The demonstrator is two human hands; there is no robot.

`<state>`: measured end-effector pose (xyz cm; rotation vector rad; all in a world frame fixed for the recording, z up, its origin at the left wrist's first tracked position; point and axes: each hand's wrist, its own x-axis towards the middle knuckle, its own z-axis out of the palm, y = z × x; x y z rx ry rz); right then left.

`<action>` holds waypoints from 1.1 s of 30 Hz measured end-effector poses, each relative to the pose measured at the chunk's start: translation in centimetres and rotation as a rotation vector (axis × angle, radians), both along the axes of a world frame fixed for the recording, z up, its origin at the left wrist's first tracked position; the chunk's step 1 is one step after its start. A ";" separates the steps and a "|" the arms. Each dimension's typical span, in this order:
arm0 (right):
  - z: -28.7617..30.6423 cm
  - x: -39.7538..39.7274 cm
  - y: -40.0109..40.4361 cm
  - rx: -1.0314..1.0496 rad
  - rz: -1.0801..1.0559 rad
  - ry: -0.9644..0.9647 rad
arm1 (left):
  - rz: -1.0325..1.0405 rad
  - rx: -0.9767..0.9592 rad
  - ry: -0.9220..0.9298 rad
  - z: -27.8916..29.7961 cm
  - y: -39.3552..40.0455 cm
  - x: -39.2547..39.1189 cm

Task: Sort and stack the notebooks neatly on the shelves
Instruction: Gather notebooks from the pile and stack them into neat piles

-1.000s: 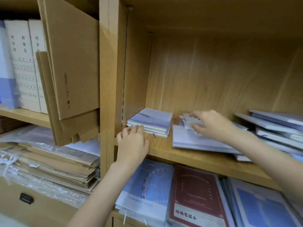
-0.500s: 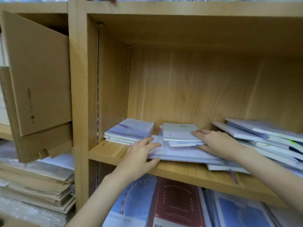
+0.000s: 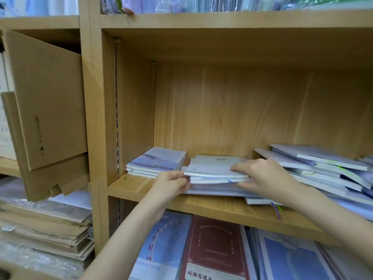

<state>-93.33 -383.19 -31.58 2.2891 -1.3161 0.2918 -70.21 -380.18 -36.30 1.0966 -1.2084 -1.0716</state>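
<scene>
On the middle shelf (image 3: 212,207) both hands hold a small pile of pale notebooks (image 3: 214,168), which lies on a wider flat notebook (image 3: 212,191). The left hand (image 3: 171,183) grips the pile at its left end, fingers curled around the edge. The right hand (image 3: 262,176) grasps the right end, fingers on top and thumb below. Just left of the pile stands a neat stack of lilac notebooks (image 3: 157,161). At the right, more notebooks (image 3: 323,168) lie in a slanted, untidy heap
</scene>
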 end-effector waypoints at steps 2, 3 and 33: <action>-0.3 -0.6 0.0 0.154 0.039 -0.151 | -0.009 0.076 0.162 0.0 0.4 0.0; -0.6 -0.9 0.0 0.207 0.047 -0.232 | -0.014 0.090 0.184 -0.1 0.5 0.1; -0.7 -0.4 -0.8 0.591 -0.077 -1.142 | -0.038 0.133 0.478 0.6 -0.3 -3.1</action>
